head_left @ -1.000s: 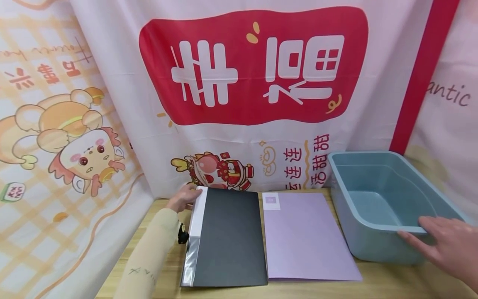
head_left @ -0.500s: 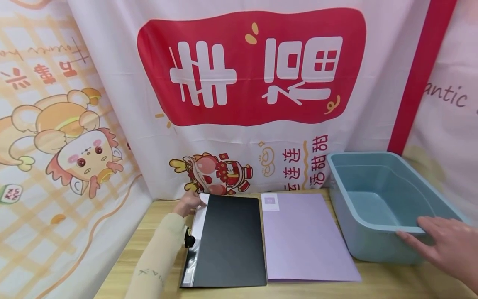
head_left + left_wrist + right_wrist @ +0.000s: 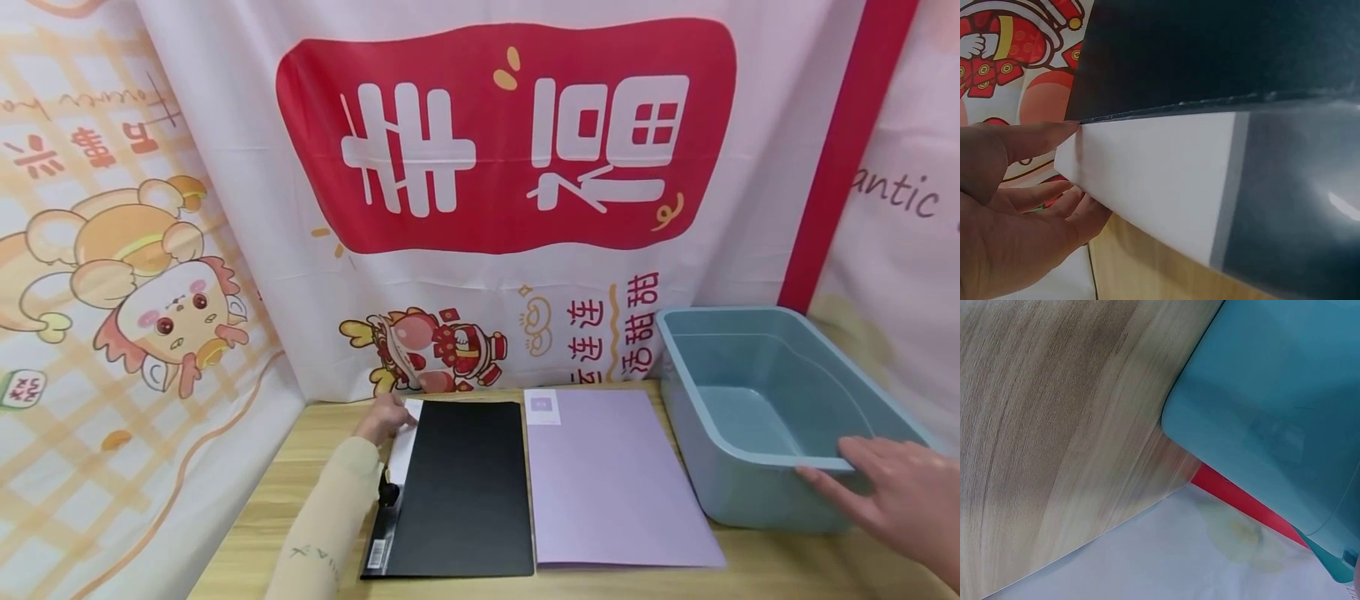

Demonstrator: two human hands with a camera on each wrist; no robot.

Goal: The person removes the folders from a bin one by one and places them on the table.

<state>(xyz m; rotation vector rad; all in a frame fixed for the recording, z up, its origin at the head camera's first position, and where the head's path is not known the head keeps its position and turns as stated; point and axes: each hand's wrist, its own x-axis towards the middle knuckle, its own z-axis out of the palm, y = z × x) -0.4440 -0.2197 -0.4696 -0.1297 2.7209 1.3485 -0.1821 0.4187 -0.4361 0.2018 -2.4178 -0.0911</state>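
A black folder with a white label on its spine lies on the wooden table, its left edge slightly raised. My left hand pinches the far left corner of its spine; in the left wrist view the thumb is on top and the fingers are underneath. Right beside it lies a lilac folder with a small white label. At the right stands a blue-grey plastic basin with nothing visible inside. My right hand grips the basin's near rim, the thumb outside and the fingers over the edge.
The wooden table ends at a printed cloth hanging behind it. Another printed cloth hangs along the left side. The basin stands close to the right-hand cloth.
The far edge of the black folder has come lower and a little nearer, and my left hand has moved slightly right and nearer with it. My right hand and the basin stay put.
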